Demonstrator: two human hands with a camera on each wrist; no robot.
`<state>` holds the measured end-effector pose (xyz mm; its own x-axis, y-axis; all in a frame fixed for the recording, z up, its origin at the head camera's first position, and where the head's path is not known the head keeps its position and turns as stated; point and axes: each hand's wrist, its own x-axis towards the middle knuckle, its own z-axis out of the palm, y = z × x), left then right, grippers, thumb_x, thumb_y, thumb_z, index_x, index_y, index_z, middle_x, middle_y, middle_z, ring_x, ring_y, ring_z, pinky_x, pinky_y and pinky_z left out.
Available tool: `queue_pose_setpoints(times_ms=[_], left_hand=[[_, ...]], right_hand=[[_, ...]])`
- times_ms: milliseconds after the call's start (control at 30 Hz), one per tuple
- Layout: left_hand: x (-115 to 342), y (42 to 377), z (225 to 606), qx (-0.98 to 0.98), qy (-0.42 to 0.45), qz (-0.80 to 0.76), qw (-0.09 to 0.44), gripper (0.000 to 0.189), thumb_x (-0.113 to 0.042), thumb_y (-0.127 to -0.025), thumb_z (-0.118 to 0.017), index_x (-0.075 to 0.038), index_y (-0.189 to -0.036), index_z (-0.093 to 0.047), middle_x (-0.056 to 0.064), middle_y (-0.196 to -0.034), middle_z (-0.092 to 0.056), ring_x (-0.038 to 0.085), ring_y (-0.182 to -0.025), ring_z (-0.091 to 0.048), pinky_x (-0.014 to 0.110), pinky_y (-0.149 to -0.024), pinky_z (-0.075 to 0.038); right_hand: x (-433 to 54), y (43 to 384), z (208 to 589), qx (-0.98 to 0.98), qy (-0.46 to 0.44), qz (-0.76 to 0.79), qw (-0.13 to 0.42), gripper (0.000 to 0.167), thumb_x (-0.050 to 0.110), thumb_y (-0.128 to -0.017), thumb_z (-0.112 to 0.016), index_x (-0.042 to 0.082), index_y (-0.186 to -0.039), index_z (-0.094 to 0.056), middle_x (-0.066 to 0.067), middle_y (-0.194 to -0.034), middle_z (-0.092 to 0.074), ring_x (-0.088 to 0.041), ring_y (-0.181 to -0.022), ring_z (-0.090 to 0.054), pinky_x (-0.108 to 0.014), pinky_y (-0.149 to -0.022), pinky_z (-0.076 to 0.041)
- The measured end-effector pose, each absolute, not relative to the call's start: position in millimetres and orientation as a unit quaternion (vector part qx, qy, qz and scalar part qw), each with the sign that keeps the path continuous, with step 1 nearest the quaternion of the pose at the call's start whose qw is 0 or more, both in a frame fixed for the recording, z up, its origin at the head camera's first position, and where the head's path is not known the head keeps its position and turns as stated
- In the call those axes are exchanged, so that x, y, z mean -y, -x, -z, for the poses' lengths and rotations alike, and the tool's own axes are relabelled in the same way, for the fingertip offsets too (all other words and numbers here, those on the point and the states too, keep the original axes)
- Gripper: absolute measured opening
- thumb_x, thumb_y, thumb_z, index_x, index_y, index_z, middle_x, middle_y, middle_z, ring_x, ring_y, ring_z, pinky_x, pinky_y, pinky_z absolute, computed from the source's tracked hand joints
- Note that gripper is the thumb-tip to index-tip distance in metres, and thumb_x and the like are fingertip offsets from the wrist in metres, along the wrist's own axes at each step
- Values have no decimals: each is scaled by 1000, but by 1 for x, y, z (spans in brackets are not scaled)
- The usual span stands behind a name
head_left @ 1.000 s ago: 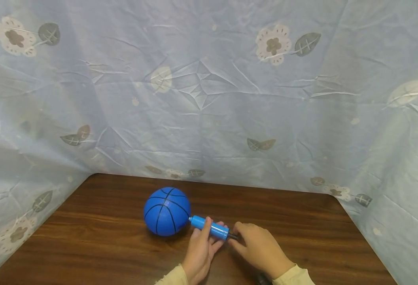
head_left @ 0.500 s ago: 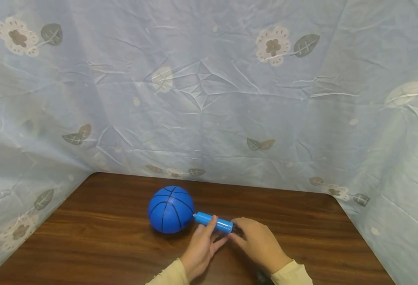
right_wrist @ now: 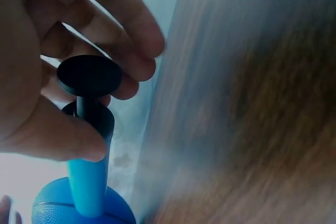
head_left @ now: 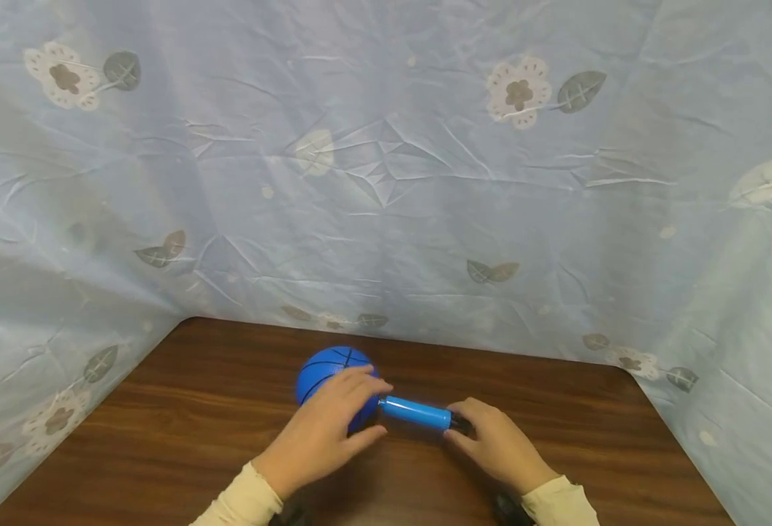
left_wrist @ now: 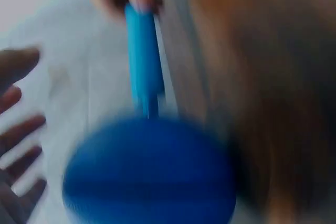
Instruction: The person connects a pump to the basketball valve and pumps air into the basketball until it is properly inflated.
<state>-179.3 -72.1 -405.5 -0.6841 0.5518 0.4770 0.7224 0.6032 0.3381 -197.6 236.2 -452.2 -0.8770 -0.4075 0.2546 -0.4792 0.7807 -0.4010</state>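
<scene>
A blue ball [head_left: 323,367] with black basketball lines sits on the table, partly hidden behind my left hand [head_left: 323,431]. That hand has left the pump; its fingers are spread and reach over the ball's near side, holding nothing. A blue hand pump [head_left: 417,413] points at the ball, its thin tip meeting the ball's right side. My right hand [head_left: 500,442] grips the pump at its black end, thumb and fingers around it. In the right wrist view the round black handle [right_wrist: 89,75] stands just above the pump's barrel [right_wrist: 89,182].
The dark wooden table [head_left: 228,446] has rounded far corners. A pale blue curtain [head_left: 386,241] with flowers and leaves encloses it at the back and both sides. Dark objects show beside both sleeves.
My left hand has let go of the pump barrel and moved left and up to the ball. The right hand still grips the pump; ball and pump appear further right in view.
</scene>
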Motion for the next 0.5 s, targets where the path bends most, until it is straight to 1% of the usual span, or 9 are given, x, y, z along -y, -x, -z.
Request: queue_pose_setpoints(times_ms=[33, 67, 133, 167, 233, 300, 333, 400, 500], left_hand=[[79, 185, 405, 892, 351, 215, 188, 69, -49, -87, -82, -21, -145, -56, 3, -148, -56, 27, -146, -43, 51, -119, -37], [85, 192, 405, 902, 340, 183, 195, 79, -52, -83, -84, -20, -149, -53, 7, -153, -51, 32, -149, -38, 56, -121, -32], [94, 203, 408, 918, 318, 146, 186, 96, -58, -76, -88, -20, -154, -48, 14, -158, -43, 39, -151, -31, 64, -120, -27], [97, 208, 411, 924, 308, 138, 178, 100, -59, -74, -89, -20, -156, -46, 17, -160, -40, 42, -152, -29, 66, -120, -26], [102, 216, 416, 931, 293, 138, 169, 103, -61, -71, -90, -21, -156, -46, 19, -162, -37, 44, -151, -28, 69, -118, -27], [103, 220, 420, 930, 289, 146, 174, 101, -60, -71, -90, -22, -155, -48, 19, -161, -39, 45, -150, -30, 70, -116, -30], [103, 221, 422, 929, 289, 147, 178, 100, -61, -71, -90, -22, -154, -49, 19, -160, -40, 45, -150, -31, 70, -116, -31], [101, 222, 425, 926, 290, 148, 191, 99, -62, -70, -90, -23, -152, -51, 18, -159, -42, 44, -149, -33, 70, -115, -31], [97, 221, 428, 922, 291, 144, 211, 97, -64, -69, -90, -24, -150, -53, 17, -157, -45, 43, -148, -35, 69, -115, -32]], right_hand=[[-237, 198, 453, 940, -237, -234, 76, 28, 27, -94, -78, 15, -119, -71, 12, -108, -69, 0, -86, -61, -29, -74, -56], [-236, 199, 453, 939, -238, -237, 75, 28, 26, -94, -78, 15, -119, -71, 11, -109, -70, -1, -89, -62, -29, -75, -57], [-235, 202, 454, 935, -241, -253, 65, 29, 23, -95, -78, 15, -121, -70, 9, -112, -70, -5, -93, -65, -32, -79, -58], [-233, 203, 454, 931, -243, -264, 60, 30, 21, -95, -78, 14, -123, -69, 7, -114, -71, -7, -96, -66, -34, -81, -59], [-230, 206, 455, 924, -246, -289, 51, 35, 20, -95, -77, 12, -128, -67, 3, -120, -71, -13, -105, -68, -38, -88, -59], [-226, 208, 455, 918, -245, -311, 43, 43, 22, -95, -78, 10, -134, -65, 0, -127, -70, -18, -112, -68, -42, -94, -57], [-225, 209, 455, 915, -245, -318, 43, 45, 24, -94, -78, 11, -135, -65, 0, -127, -70, -19, -113, -67, -43, -95, -57], [-223, 211, 454, 913, -244, -324, 47, 44, 28, -93, -80, 13, -133, -67, 3, -125, -70, -17, -113, -67, -42, -96, -56], [-225, 213, 452, 915, -245, -315, 60, 37, 29, -92, -80, 18, -126, -72, 13, -116, -71, -10, -106, -67, -37, -93, -57]])
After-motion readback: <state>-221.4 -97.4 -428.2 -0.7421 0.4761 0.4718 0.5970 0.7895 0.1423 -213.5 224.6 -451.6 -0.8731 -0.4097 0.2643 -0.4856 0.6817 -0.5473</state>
